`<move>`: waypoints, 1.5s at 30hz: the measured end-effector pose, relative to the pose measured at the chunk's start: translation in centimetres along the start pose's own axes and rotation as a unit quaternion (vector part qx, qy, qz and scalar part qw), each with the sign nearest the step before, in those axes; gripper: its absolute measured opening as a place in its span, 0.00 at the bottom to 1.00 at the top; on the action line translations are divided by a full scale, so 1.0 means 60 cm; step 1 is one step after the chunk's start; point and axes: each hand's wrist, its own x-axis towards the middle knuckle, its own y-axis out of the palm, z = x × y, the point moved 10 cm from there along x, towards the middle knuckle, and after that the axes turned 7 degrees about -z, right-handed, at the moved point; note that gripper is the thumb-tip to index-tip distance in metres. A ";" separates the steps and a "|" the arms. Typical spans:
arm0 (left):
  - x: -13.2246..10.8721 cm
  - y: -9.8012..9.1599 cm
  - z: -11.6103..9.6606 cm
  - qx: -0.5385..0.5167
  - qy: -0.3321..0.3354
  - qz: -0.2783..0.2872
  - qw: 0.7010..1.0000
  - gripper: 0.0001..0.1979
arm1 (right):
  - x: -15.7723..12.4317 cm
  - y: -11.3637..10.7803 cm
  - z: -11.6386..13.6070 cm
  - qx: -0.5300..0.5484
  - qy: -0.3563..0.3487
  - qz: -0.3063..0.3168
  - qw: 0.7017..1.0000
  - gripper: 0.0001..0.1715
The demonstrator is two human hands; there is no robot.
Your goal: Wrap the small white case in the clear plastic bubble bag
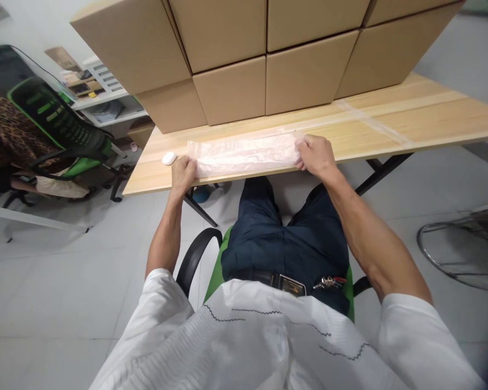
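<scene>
Near the left end of the desk (148, 176), a small white rounded object (169, 158) lies just beside the left hand (183, 174), whose fingers are closed on the left end of a pale pink plastic wrap (244, 154). The wrap, possibly a flattened bag, lies along the near edge. Cardboard boxes (230, 91) stand stacked behind it. The right hand (315, 155) has its fingers pinched on the wrap's right end. Farther right, a pale strip (372, 123) crosses the desk.
</scene>
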 end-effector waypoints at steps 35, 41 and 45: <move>-0.100 0.039 -0.085 0.203 0.214 0.049 0.954 0.38 | -0.021 0.029 0.019 -0.248 -0.060 -0.038 0.966 0.39; -0.158 0.139 -0.111 0.241 0.280 0.201 0.907 0.48 | -0.029 0.031 0.019 -0.297 -0.033 -0.004 0.954 0.37; -0.170 0.155 -0.096 0.259 0.263 0.218 0.904 0.37 | -0.029 0.020 0.008 -0.292 -0.013 -0.005 0.956 0.35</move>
